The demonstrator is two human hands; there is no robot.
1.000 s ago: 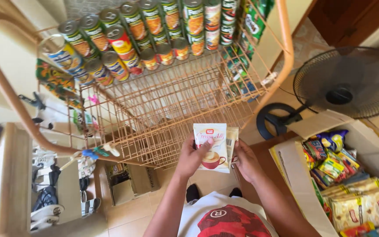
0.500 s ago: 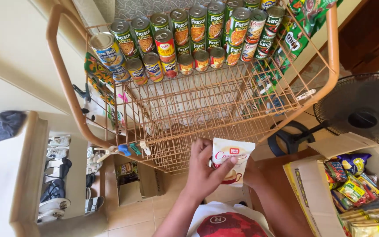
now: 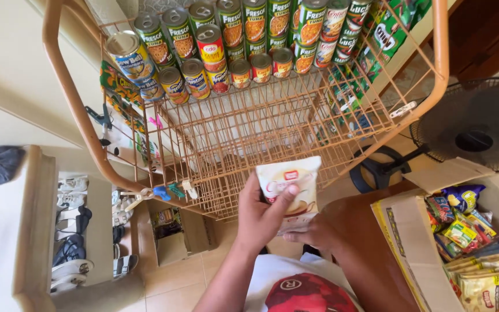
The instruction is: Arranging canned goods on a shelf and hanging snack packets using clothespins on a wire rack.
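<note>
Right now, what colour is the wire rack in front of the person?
The wire rack is a peachy orange, shown by the head camera.

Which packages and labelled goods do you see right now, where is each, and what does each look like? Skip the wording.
Sachet: in left hand, right hand beneath; flat, cream, red patch, cup picture.
Cans: rows at the far side of the wire rack; cylinders, green, yellow and red labels.
Green packets: rack's right end, hanging.
Snack packets: cardboard box at right; mixed bright colours.
</note>
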